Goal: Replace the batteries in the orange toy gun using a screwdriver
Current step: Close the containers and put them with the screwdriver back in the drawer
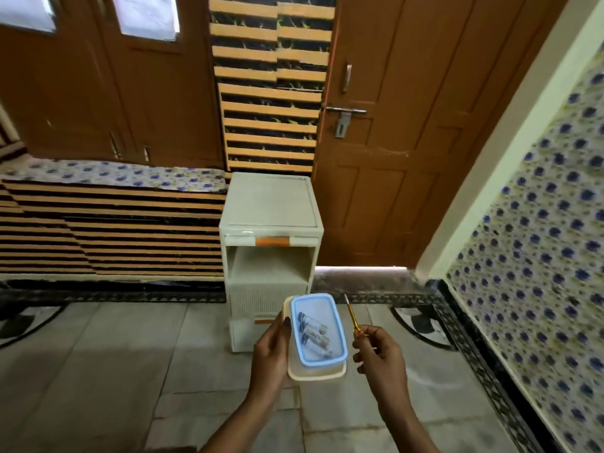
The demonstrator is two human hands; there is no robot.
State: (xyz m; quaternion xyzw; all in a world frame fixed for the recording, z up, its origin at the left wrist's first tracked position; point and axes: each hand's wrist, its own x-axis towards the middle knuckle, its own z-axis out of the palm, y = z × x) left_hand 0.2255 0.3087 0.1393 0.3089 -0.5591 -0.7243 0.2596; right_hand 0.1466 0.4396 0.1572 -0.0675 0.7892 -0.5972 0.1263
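No writing can be read: the labels on the batteries (312, 335), which lie heaped inside the clear-lidded, blue-rimmed box (342, 341), are blurred. The left hand (269, 351) grips the box's left side, thumb curled over the lid edge and fingers hidden beneath, holding it above the floor (114, 371) before a cream cabinet (271, 204). The right hand (380, 354), just right of the box, pinches the yellow screwdriver (353, 318) by its handle end, shaft slanting up and away — its tip is too thin to make out.

Cream cabinet (271, 210) stands on floor (114, 371)
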